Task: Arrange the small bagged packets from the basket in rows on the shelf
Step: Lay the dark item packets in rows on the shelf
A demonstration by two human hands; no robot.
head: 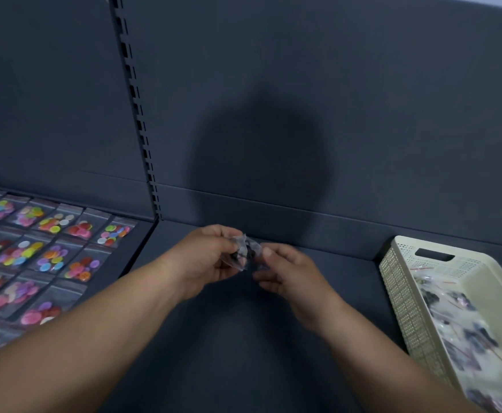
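Head view looks down onto a dark grey metal shelf (243, 353) with a matching dark back panel (303, 99) and a slotted upright post (138, 114) dividing it from the neighbouring bay. Both bare forearms reach in from the bottom edge and meet over the middle of the shelf, near its back edge. The left hand (211, 257) and the right hand (288, 272) hold one small clear plastic packet with dark contents (245, 251) between them, lifted above the shelf surface. The left hand's fingers (229, 238) are curled and pinched on the packet's left side; the right hand's fingers (269, 251) touch its right edge, thumb on top, the rest loosely bent below. The packet is crumpled and blurred, so what is inside cannot be made out.

At the right, a cream perforated plastic basket (407, 281) sits on the shelf, tilted in the frame, holding a heap of similar clear bags with dark contents (464, 332). On the bay to the left, clear bags of bright coloured buttons (50, 251) lie flat in neat, slightly overlapping rows. A round shadow (261, 162) falls on the back panel above the hands.
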